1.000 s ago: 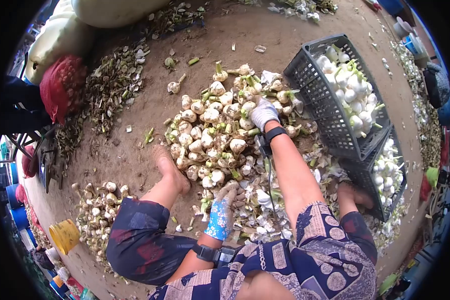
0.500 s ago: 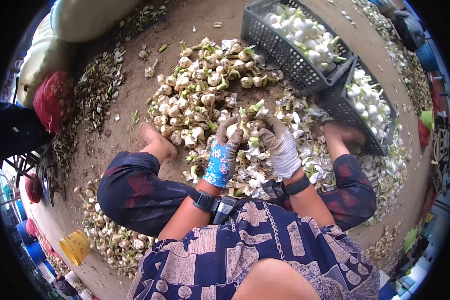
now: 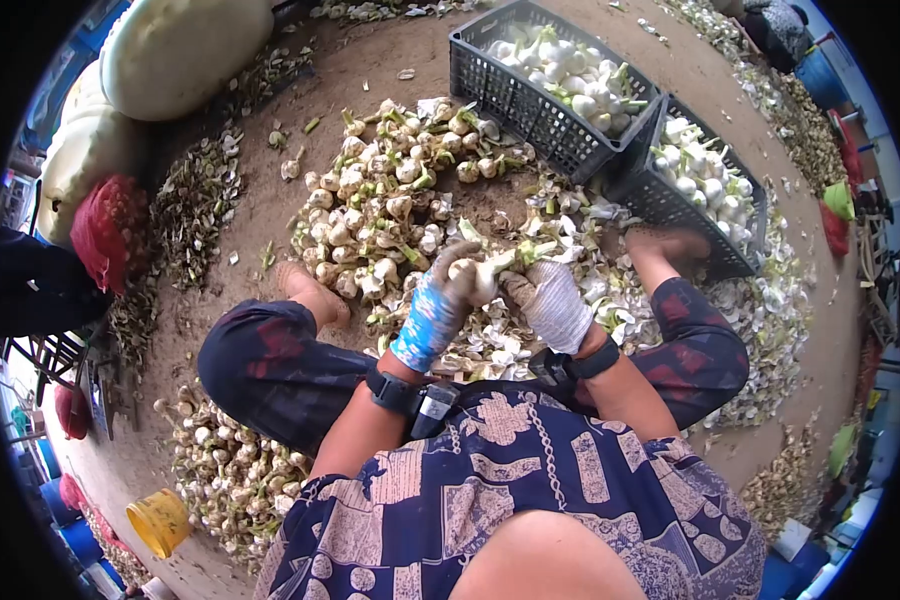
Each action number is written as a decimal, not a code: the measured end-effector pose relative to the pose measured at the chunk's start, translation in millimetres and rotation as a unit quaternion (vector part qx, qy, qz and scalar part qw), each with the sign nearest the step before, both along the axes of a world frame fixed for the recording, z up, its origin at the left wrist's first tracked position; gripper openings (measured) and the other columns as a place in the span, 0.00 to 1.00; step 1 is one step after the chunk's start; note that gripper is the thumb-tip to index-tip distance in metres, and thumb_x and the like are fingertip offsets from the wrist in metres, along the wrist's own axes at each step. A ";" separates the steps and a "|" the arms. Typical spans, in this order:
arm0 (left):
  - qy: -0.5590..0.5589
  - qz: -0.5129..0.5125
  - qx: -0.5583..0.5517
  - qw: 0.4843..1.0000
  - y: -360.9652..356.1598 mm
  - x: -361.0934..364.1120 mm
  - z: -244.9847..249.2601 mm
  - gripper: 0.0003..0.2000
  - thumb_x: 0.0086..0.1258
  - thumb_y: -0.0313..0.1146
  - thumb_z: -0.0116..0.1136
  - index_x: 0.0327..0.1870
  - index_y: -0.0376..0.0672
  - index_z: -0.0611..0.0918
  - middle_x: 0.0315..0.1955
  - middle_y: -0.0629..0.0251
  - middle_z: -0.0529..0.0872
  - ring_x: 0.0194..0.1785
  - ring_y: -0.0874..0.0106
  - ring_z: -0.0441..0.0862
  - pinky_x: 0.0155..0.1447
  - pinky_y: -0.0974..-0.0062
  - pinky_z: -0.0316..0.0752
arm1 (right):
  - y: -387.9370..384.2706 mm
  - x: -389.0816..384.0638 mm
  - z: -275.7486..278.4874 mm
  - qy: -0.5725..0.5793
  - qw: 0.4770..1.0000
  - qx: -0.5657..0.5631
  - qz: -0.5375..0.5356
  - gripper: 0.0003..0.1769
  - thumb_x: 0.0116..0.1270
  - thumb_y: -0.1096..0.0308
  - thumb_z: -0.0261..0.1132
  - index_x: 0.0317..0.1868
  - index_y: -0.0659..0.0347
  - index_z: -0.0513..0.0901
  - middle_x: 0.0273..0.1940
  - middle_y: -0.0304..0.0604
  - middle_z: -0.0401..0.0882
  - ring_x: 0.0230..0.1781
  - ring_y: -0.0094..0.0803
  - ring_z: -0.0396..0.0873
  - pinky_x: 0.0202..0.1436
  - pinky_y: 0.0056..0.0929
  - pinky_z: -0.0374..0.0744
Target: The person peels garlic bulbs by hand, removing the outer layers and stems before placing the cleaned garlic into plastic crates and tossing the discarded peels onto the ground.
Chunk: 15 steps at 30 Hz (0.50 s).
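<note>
A garlic bulb with a pale green stem is held between my two hands in front of my lap, its stem pointing right. My left hand, in a blue flowered glove with soiled fingers, is closed around the bulb's left side. At the stem side, my right hand, in a grey-white striped glove, has its fingers curled against the garlic; its fingertips are partly hidden. Beyond my hands lies a heap of unpeeled garlic bulbs. Loose garlic skins cover the ground beneath them.
Two black crates of cleaned white garlic stand at the upper right. Another garlic pile and a yellow bucket are at the lower left. Full sacks and a red mesh bag sit at the upper left.
The garlic has turned from nearly upright to lying with its stem toward the right. My left hand has rotated around it. The camera view has shifted slightly.
</note>
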<state>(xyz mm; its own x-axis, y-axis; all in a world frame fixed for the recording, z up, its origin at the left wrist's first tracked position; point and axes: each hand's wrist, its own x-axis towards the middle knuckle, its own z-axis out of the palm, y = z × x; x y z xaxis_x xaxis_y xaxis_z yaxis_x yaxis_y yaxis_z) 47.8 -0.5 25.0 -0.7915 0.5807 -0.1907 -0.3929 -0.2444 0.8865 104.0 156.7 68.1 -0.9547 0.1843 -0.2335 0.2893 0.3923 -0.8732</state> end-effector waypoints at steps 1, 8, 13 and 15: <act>-0.221 -0.034 0.086 0.971 -2.4 -0.7 27.9 0.29 0.61 0.64 0.51 0.45 0.44 0.79 0.31 0.66 0.83 0.25 0.78 0.78 0.26 0.82 0.73 | -4.6 -1.0 -0.2 0.061 0.997 -0.048 0.028 0.14 0.66 0.62 0.59 0.36 0.66 0.81 0.19 0.46 0.77 0.19 0.31 0.75 0.23 0.29 0.72; -0.154 0.182 0.040 0.970 4.2 -10.6 -3.0 0.17 0.72 0.47 0.48 0.51 0.44 0.74 0.35 0.68 0.81 0.29 0.75 0.77 0.28 0.78 0.71 | -13.6 -6.3 -5.2 -0.065 0.987 -0.133 -0.063 0.12 0.65 0.63 0.59 0.36 0.65 0.78 0.18 0.31 0.71 0.15 0.16 0.66 0.16 0.17 0.63; -0.165 0.065 0.150 0.973 -8.4 -7.2 -18.7 0.23 0.68 0.29 0.54 0.64 0.39 0.65 0.53 0.61 0.75 0.55 0.72 0.74 0.56 0.77 0.71 | -17.9 -13.1 0.6 -0.085 0.967 -0.236 -0.048 0.12 0.66 0.64 0.58 0.38 0.66 0.79 0.18 0.34 0.73 0.16 0.18 0.68 0.18 0.21 0.66; -0.053 0.091 0.118 0.987 -2.4 -6.4 -22.1 0.28 0.67 0.31 0.56 0.67 0.40 0.61 0.57 0.61 0.72 0.59 0.71 0.71 0.61 0.74 0.67 | -20.1 -18.5 -15.3 0.012 0.998 -0.068 0.012 0.12 0.66 0.64 0.57 0.41 0.65 0.80 0.18 0.41 0.75 0.16 0.27 0.74 0.19 0.28 0.70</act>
<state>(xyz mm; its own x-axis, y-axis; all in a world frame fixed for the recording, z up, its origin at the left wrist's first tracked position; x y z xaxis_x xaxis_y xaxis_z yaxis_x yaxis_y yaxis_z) 41.4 -2.9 2.8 -0.8699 0.4687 -0.1534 -0.4101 -0.5148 0.7529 85.5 136.6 52.8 -0.9642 0.1290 -0.2318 0.2594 0.2764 -0.9254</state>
